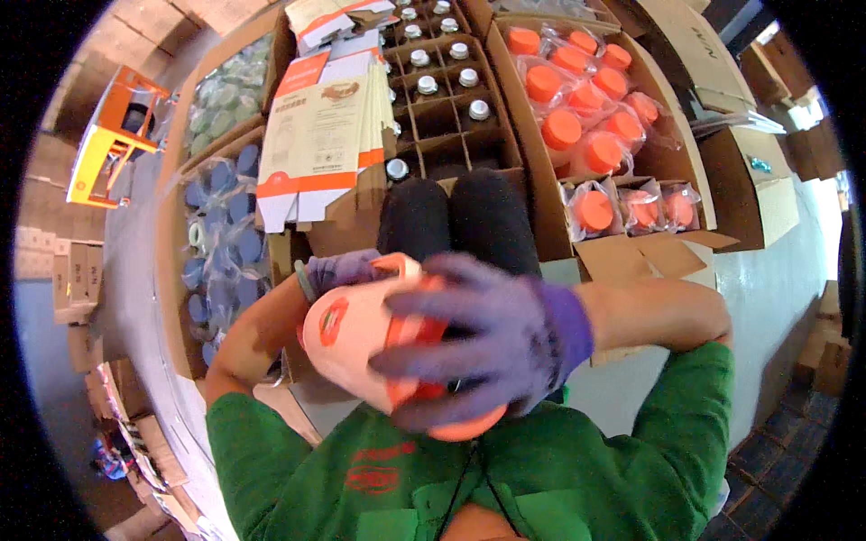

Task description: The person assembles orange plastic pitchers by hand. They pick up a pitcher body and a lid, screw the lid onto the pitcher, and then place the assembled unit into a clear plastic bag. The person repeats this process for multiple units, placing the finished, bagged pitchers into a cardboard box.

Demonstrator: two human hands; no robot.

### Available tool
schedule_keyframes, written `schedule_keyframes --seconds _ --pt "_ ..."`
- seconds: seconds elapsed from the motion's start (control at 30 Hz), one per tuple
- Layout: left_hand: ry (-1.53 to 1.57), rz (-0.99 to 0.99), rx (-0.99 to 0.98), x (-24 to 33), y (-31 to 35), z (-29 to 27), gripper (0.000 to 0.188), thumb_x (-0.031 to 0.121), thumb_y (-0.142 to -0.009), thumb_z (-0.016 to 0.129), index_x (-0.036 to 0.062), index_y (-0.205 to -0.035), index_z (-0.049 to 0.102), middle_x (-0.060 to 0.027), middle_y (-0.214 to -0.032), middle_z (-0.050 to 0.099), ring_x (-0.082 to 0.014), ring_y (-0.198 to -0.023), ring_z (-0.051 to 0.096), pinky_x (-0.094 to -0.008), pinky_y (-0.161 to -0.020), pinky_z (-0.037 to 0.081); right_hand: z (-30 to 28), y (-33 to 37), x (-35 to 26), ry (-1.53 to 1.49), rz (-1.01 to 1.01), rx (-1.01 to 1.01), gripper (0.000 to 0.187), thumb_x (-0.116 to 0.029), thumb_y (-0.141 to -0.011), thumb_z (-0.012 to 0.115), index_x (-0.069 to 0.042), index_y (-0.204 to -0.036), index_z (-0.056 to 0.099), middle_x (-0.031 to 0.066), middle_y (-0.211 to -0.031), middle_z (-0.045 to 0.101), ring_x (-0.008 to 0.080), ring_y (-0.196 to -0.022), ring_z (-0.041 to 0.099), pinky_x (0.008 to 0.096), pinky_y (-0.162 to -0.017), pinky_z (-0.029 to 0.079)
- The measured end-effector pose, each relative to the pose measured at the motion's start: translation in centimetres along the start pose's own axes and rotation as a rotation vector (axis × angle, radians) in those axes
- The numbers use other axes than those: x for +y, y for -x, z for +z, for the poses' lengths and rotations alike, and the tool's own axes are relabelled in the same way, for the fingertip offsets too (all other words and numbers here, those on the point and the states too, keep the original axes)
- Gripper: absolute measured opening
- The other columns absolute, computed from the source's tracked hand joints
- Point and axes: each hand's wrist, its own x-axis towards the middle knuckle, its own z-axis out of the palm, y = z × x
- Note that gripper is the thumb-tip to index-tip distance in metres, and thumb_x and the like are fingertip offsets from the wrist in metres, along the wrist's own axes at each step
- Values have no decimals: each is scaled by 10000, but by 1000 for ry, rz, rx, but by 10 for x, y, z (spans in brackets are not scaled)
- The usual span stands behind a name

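A pale pink jug [350, 347] with orange parts and a loop handle lies tilted in front of my chest. A red printed picture shows on its side. My right hand [492, 329], in a purple-grey glove, lies across the jug's orange part with its fingers bent around it, slightly blurred. Also gloved, my left hand [343, 270] holds the jug on its far side, close to the handle. Most of the left fingers are hidden behind the jug.
Flattened printed cartons [311, 135] are stacked ahead, beside a divided box [505, 149] of silver-capped bottles. Left stands a box of blue-lidded bottles [216, 212]; right, a box of orange-lidded bottles [561, 131]. An orange cart [117, 140] stands far left.
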Motion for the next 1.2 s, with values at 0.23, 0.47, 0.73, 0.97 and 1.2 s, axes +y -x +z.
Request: schedule_keyframes --seconds 0.23,0.47,0.73,0.97,1.2 --pt "-698 642 561 39 32 46 552 210 -815 683 -12 -1287 501 -126 -1288 569 -208 -1160 566 -352 -989 458 -51 92 56 -538 774 581 1056 -364 -639 813 -27 -1442 216 154 -1435 400 267 -1298 427 408 -1055 365" --pt "-1754 979 690 -22 22 131 503 232 -751 639 113 -1231 546 -135 -1269 551 -330 -1136 544 -490 -957 456 -12 129 53 -1062 1001 728 1091 -376 -687 792 -7 -1500 165 142 -1477 366 245 -1363 371 395 -1139 261" --pt "-439 371 76 15 87 134 316 107 -978 411 -13 -1223 571 -89 -934 693 -182 -832 684 -301 -797 537 6 109 52 -1107 1171 663 1168 -413 -648 819 -1 -1499 135 154 -1459 375 271 -1349 383 390 -1128 281" --pt "-62 422 370 35 12 105 526 310 -999 485 15 -1421 375 -63 -1267 549 -132 -1146 526 -296 -940 471 22 54 48 16 364 74 1286 -638 -492 816 54 -1432 277 306 -1408 326 467 -1300 360 520 -1093 295" --pt "-825 853 725 49 -18 117 672 157 -785 777 24 -1351 439 -103 -1285 542 -214 -1173 538 -357 -990 460 36 67 47 -484 828 379 1017 -613 -668 728 5 -1392 368 238 -1393 391 376 -1237 453 476 -1049 381"
